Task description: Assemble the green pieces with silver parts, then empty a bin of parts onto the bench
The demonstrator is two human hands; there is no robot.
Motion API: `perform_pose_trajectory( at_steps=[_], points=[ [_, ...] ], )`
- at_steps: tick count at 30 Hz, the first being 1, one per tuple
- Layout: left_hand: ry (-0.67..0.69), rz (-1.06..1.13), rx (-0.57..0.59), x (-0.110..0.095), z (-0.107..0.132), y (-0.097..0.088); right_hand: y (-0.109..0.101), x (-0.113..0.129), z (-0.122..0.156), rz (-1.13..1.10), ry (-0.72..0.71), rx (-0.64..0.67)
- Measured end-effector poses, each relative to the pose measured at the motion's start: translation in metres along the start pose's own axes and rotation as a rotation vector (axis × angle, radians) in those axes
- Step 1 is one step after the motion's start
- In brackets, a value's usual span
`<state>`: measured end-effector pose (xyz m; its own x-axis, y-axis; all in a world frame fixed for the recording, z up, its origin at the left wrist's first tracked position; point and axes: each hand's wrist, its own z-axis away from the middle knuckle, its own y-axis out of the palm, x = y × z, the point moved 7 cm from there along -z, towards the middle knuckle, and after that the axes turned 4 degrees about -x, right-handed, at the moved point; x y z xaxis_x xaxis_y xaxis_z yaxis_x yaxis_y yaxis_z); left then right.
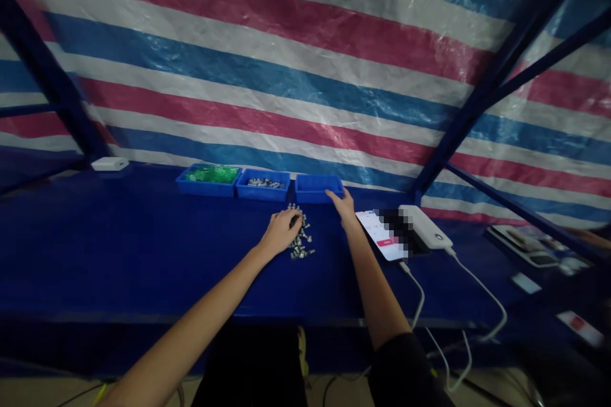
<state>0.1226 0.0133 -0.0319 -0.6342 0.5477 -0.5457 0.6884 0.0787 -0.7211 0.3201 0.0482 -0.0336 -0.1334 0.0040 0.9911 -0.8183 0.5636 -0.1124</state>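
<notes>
My left hand [281, 233] lies on the table at the left side of a loose pile of small metal parts [301, 245]. Its fingers and thumb are apart and curved around the upper part of the pile. The parts look like short bolts or fittings, too small to tell exactly. My right hand [344, 206] grips the near right corner of a blue plastic bin [312, 196], thumb over the rim and fingers along its outer side. No parts show inside that bin. Left of it, a second blue bin [261, 193] holds small metal pieces [265, 184].
A third blue bin [206, 188] contains green plastic packets [212, 174]. Right of my right arm lie a lit phone [379, 235] and a white power bank [424, 229] with cables. A white box [110, 164] sits far left. Dark blue frame posts [458, 121] and a striped sheet close the back.
</notes>
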Motion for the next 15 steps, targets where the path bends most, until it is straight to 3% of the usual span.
perform_pose_trajectory(
  at_steps=[4,9,11,13,15],
  points=[
    [0.035,-0.017,0.02,-0.003,0.001,0.002,-0.027,0.022,0.02,0.178,-0.126,-0.079],
    [0.061,-0.062,0.046,-0.011,0.003,0.005,-0.094,0.048,0.067,0.283,-0.471,0.002],
    [0.069,-0.072,0.052,-0.014,0.004,0.005,-0.129,0.037,0.076,0.403,-0.523,-0.03],
    [0.072,-0.076,0.055,-0.016,0.004,0.005,-0.163,0.015,0.074,0.56,-0.45,-0.139],
    [0.062,-0.08,0.046,-0.017,0.005,0.004,-0.183,-0.009,0.07,0.669,-0.364,-0.164]
  ],
)
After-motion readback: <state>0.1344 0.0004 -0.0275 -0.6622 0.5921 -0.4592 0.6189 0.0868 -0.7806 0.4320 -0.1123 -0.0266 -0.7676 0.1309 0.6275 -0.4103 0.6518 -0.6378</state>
